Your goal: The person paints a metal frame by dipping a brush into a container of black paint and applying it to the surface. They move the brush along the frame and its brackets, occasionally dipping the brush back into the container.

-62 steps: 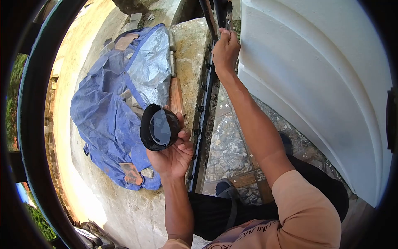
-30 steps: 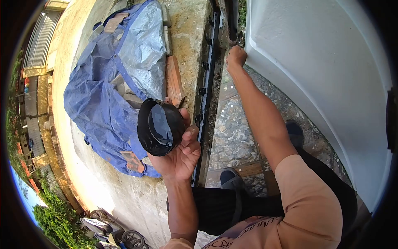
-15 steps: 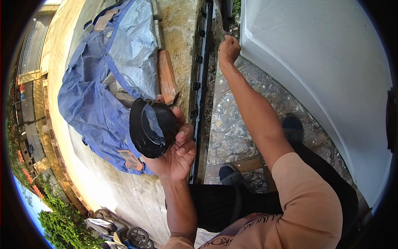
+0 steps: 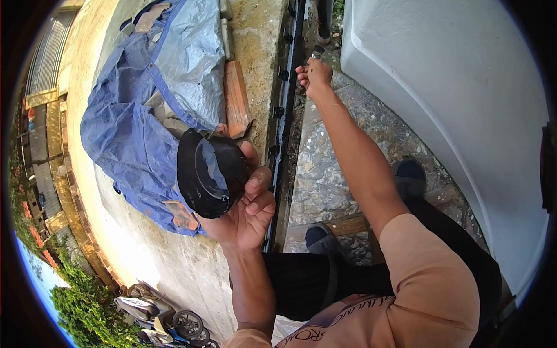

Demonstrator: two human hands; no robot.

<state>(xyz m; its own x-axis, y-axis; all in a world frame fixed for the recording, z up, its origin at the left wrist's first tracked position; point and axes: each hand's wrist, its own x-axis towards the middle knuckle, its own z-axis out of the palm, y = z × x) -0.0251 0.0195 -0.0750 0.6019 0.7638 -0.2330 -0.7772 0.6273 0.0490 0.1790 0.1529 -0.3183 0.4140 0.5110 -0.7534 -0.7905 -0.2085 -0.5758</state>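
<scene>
My left hand is wrapped round a black cup-like container, tilted with its opening toward me. Its inside is coated in glossy black, with a bluish reflection. Farther out, my right hand has its fingers curled round a small tool that looks like a paintbrush, with a shiny metal band and a dark end; its handle is mostly hidden in the hand. Just left of that hand runs a long glossy black bar with short tabs along it, beside the ledge.
A blue tarp with bricks lies on the concrete ledge. A large pale curved panel stands to the right. My sandalled feet rest on the stone paving. Motorbikes stand at lower left.
My right hand has turned, so the tool's metal band and dark end now show beyond it. The container in my left hand has shifted slightly up and left.
</scene>
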